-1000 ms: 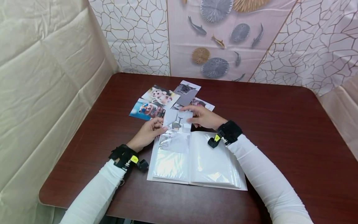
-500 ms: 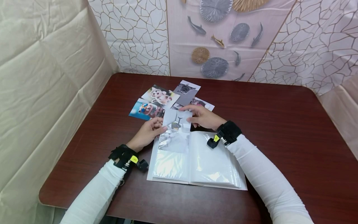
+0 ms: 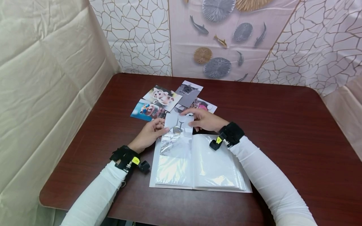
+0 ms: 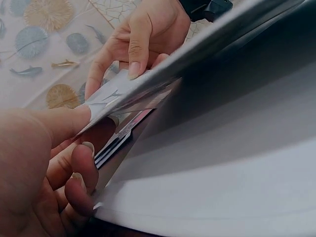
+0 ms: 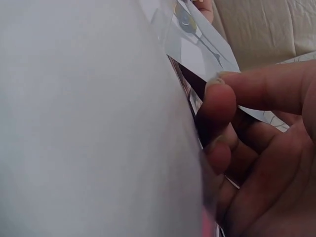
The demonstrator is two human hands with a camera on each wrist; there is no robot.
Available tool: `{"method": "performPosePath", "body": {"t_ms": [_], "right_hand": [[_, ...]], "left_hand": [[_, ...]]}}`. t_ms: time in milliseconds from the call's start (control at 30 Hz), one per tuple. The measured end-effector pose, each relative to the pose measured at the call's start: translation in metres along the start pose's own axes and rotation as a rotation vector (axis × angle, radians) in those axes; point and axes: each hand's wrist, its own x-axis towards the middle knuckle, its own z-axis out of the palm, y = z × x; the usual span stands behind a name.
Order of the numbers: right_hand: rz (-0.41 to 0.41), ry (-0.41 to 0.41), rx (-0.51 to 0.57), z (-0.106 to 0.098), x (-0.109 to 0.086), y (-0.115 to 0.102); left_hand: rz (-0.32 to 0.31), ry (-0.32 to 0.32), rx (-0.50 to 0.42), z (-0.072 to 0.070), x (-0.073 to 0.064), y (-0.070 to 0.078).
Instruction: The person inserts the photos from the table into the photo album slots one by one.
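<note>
A pale photo [image 3: 185, 123] lies partly inside the clear upper sleeve on the left page of an open white photo album [image 3: 217, 163]. My right hand [image 3: 206, 120] pinches the photo's right edge near its far end; in the right wrist view the photo [image 5: 197, 47] runs under the thumb. My left hand [image 3: 150, 133] pinches the left edge where photo and sleeve mouth meet. In the left wrist view its thumb lies on top, with the other fingers curled beneath the page [image 4: 222, 163].
Behind the album lie several loose photos: a blue one [image 3: 145, 110], a white cub one [image 3: 162, 97], a grey one [image 3: 189, 92] and a partly covered one [image 3: 207, 105]. The brown table [image 3: 268, 125] meets a patterned cloth [image 3: 141, 37] at the back.
The photo has slid further down into the sleeve, toward the table's front edge, with my right hand moving slightly along. The album has shifted a little nearer. My left hand stays put.
</note>
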Motion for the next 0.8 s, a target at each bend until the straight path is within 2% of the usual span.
{"method": "performPosePath", "body": {"t_ms": [800], "right_hand": [[0.018,-0.073,-0.020,0.0005,-0.0045,-0.0028]], "left_hand": [[0.022,-0.001,0.004,0.0000,0.0001,-0.0027]]}}
